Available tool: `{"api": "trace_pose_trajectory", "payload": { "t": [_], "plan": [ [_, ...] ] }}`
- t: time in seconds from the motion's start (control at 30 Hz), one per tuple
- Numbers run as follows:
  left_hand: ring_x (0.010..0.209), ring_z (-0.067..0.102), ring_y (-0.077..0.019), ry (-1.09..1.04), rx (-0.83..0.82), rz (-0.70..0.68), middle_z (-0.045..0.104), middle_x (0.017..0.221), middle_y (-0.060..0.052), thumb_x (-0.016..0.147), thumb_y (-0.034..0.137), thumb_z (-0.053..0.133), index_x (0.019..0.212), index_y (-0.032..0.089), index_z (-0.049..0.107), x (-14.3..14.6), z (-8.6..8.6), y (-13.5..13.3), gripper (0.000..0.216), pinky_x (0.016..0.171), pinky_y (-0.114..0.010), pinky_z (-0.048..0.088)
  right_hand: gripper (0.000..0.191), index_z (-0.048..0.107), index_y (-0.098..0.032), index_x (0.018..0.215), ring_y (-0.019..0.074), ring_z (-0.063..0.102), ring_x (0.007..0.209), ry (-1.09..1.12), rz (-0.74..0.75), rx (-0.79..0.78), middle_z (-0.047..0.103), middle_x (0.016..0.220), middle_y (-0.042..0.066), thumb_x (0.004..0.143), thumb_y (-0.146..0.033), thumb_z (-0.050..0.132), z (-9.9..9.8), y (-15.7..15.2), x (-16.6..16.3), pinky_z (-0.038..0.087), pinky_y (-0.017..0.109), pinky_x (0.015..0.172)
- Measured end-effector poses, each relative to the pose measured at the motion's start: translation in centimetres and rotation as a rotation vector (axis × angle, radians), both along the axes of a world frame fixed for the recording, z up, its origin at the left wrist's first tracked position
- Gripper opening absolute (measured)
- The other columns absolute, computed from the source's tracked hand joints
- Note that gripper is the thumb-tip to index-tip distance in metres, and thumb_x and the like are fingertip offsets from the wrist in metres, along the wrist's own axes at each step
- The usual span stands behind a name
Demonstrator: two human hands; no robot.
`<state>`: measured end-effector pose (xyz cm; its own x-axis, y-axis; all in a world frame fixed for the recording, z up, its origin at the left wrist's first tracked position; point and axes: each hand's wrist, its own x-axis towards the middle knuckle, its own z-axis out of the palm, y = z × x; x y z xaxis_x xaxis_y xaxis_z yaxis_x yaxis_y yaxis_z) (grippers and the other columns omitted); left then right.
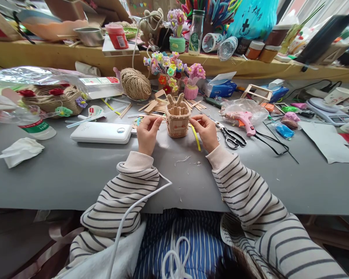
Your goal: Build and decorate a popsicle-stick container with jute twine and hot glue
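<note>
A small basket (178,123) of wooden sticks with braided trim stands upright on the grey table, with twine-wrapped ears or loops and short sticks rising from its top. Close by its left side is my left hand (148,131), thumb and fingers pinched together. My right hand (206,131) pinches at the basket's right side. Whatever is between the fingertips is too small to make out. A yellow strip (196,135) runs down beside my right fingertips; whether they grip it is unclear. Loose wooden sticks (152,106) lie behind the basket.
Right of my hands lie black-handled scissors (234,137) and a pink glue gun (244,121) with its cord. On the left sits a white power bank (101,133), its cable crossing my left sleeve. A twine ball (135,84) and yarn flowers (168,66) stand behind.
</note>
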<state>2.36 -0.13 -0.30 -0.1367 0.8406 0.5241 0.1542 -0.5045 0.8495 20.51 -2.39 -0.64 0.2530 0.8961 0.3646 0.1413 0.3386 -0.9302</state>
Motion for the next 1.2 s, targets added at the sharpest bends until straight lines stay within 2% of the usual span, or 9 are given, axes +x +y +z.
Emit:
{"api": "trace_pose_trajectory", "payload": {
  "t": [0.2,0.33,0.5,0.63,0.87,0.93,1.03,1.1,1.2],
  "plan": [
    [0.08,0.059,-0.0131,-0.04,-0.025,-0.082,0.062,0.085,-0.004,0.072,0.045,0.061,0.084,0.018,0.064,-0.1,-0.2,0.2,0.029,0.076,-0.026,0.048,0.024,0.061,-0.018,0.073,0.0087,0.049,0.062,0.038,0.013,-0.029,0.058,0.071,-0.001,0.067,-0.041,0.065,0.2,0.0,-0.1,0.038,0.023,0.054],
    [0.088,0.06,-0.0144,-0.083,-0.036,-0.097,0.063,0.091,-0.005,0.075,0.044,0.058,0.088,0.018,0.063,-0.5,0.3,0.1,0.03,0.082,-0.028,0.048,0.025,0.06,-0.018,0.072,0.0078,0.047,0.058,0.079,0.042,-0.045,0.057,0.068,-0.002,0.066,-0.041,0.066,0.3,-0.3,-0.2,0.038,0.023,0.053],
    [0.075,0.061,-0.0128,-0.044,-0.094,-0.062,0.064,0.076,-0.003,0.077,0.041,0.054,0.083,0.017,0.061,-1.7,1.6,-1.1,0.026,0.067,-0.024,0.05,0.023,0.06,-0.018,0.07,0.0068,0.044,0.054,0.101,0.108,-0.061,0.055,0.064,-0.004,0.066,-0.039,0.067,0.7,-1.5,-0.1,0.036,0.022,0.051],
    [0.068,0.059,-0.0117,0.189,-0.194,-0.032,0.062,0.07,-0.002,0.081,0.039,0.047,0.086,0.016,0.058,-2.9,2.3,-2.0,0.026,0.059,-0.021,0.047,0.022,0.06,-0.017,0.069,0.0065,0.044,0.051,0.087,0.218,-0.082,0.054,0.06,-0.004,0.066,-0.037,0.068,1.3,-3.0,-0.2,0.035,0.021,0.048],
    [0.047,0.048,-0.0102,0.504,-0.303,-0.185,0.062,0.06,0.0,0.076,0.038,0.055,0.079,0.017,0.061,-3.6,3.6,-2.8,0.022,0.051,-0.023,0.041,0.014,0.057,-0.016,0.066,0.0084,0.055,0.071,0.062,0.644,-0.122,0.065,0.098,0.006,0.071,-0.027,0.065,2.3,-4.7,-0.9,0.042,0.021,0.058],
    [0.054,0.051,-0.0113,0.529,-0.269,-0.146,0.064,0.071,-0.001,0.075,0.038,0.056,0.084,0.017,0.06,-3.2,3.8,-2.7,0.023,0.054,-0.024,0.041,0.015,0.055,-0.016,0.067,0.0071,0.056,0.065,0.084,0.767,-0.175,0.067,0.097,0.007,0.072,-0.026,0.065,2.3,-5.0,-1.1,0.043,0.021,0.057],
    [0.083,0.059,-0.0172,0.475,-0.199,-0.135,0.063,0.098,-0.007,0.069,0.04,0.063,0.101,0.017,0.054,-2.5,3.9,-1.7,0.04,0.066,-0.027,0.046,0.019,0.05,-0.016,0.069,0.0064,0.057,0.059,0.133,0.898,-0.245,0.069,0.089,0.006,0.074,-0.027,0.064,2.2,-5.3,-1.4,0.045,0.021,0.056],
    [0.103,0.054,-0.0215,0.396,-0.186,-0.217,0.056,0.114,-0.012,0.063,0.04,0.069,0.111,0.016,0.047,-1.9,3.7,-0.6,0.058,0.079,-0.032,0.047,0.02,0.048,-0.016,0.07,0.0069,0.058,0.057,0.161,0.938,-0.286,0.07,0.079,0.005,0.075,-0.028,0.063,2.0,-5.4,-1.5,0.045,0.021,0.055],
    [0.118,0.044,-0.0253,0.32,-0.182,-0.359,0.047,0.126,-0.014,0.056,0.036,0.075,0.12,0.019,0.039,-1.1,3.2,0.9,0.075,0.095,-0.04,0.039,0.022,0.048,-0.016,0.071,0.0081,0.059,0.055,0.21,0.968,-0.345,0.067,0.064,0.0,0.074,-0.03,0.064,1.7,-5.5,-1.6,0.047,0.021,0.054]
  ]
}}
